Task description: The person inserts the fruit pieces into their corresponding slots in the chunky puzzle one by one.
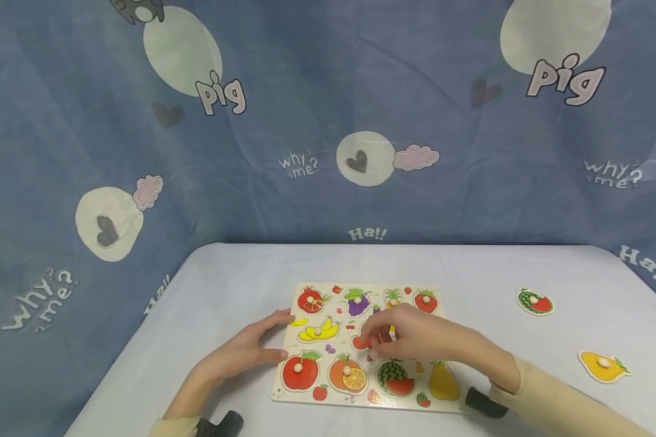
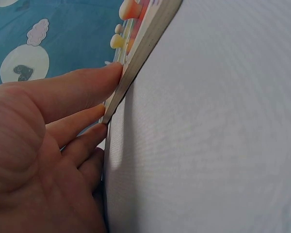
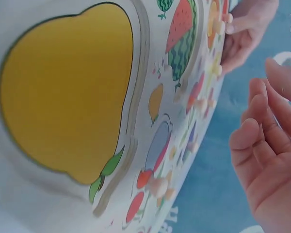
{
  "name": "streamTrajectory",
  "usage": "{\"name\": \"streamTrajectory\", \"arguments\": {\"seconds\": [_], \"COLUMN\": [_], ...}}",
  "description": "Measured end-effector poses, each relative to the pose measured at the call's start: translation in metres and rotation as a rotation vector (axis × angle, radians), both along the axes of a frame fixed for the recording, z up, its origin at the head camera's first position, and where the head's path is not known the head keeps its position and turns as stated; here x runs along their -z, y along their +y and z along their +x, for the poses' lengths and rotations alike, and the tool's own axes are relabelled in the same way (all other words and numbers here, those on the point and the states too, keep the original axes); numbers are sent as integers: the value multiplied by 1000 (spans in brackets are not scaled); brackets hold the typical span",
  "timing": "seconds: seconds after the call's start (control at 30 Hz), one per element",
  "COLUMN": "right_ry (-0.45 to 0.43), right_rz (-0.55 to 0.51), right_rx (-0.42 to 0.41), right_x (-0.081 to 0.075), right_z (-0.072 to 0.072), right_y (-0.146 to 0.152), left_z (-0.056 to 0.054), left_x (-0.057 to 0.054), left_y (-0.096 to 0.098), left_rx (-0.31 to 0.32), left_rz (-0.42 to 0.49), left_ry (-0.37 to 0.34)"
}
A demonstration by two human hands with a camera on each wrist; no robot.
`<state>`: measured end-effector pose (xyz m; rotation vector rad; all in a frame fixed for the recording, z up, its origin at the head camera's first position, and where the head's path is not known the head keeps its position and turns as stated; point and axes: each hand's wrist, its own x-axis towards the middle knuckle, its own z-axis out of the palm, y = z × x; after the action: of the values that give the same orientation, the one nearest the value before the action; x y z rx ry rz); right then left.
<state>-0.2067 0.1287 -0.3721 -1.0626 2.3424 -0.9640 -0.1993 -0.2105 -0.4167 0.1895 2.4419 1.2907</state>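
A wooden fruit puzzle board [image 1: 355, 402] lies on the white table. My left hand [image 1: 246, 349] rests at its left side; in the left wrist view the thumb [image 2: 87, 90] and fingertips touch the board's edge. Over the board's middle, my right hand [image 1: 410, 334] has loosely bent fingers, and the right wrist view shows nothing between them. Beside those fingers is a red fruit piece [image 1: 359, 343], partly hidden. Knobbed apple [image 1: 299, 371], orange [image 1: 347, 373], banana [image 1: 318, 330] and grape [image 1: 357, 302] pieces sit in the board. The pear recess [image 3: 68, 92] and watermelon recess [image 3: 182, 43] hold no pieces.
To the right of the board lie a loose watermelon piece [image 1: 535, 301] and a loose pear piece [image 1: 604, 366], both with knobs. A blue printed curtain [image 1: 306, 206] hangs behind the table [image 1: 240, 273]. Dark wrist devices [image 1: 485, 403] are at both sleeves.
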Motion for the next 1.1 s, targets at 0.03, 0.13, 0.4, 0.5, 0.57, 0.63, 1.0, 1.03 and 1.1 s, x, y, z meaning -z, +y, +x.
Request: {"name": "streamTrajectory", "arguments": {"seconds": [0.03,0.13,0.4,0.5,0.57,0.63,1.0,1.03,1.1], "right_ry": [13,47,93,111,116,109,134,138,146], "right_rz": [4,18,21,11,-2,-20,-31,-30,-25], "right_rx": [8,35,83,89,94,102,207,215,231], "right_x": [-1,-3,-11,-14,-16,-17,-22,-22,-22], "right_z": [0,2,6,8,9,11,18,19,20], "right_y": [2,8,24,30,36,42,74,77,82], "left_z": [0,0,0,0,0,0,-1,-1,0], "left_x": [0,0,1,1,1,1,2,2,1], "left_y": [0,0,1,0,0,1,2,2,2], "left_rx": [1,2,-14,-9,-7,-11,-27,-27,-26], "left_rz": [1,2,-5,-8,-11,-14,-26,-25,-25], "left_ry": [0,2,10,12,11,7,-1,0,0]}}
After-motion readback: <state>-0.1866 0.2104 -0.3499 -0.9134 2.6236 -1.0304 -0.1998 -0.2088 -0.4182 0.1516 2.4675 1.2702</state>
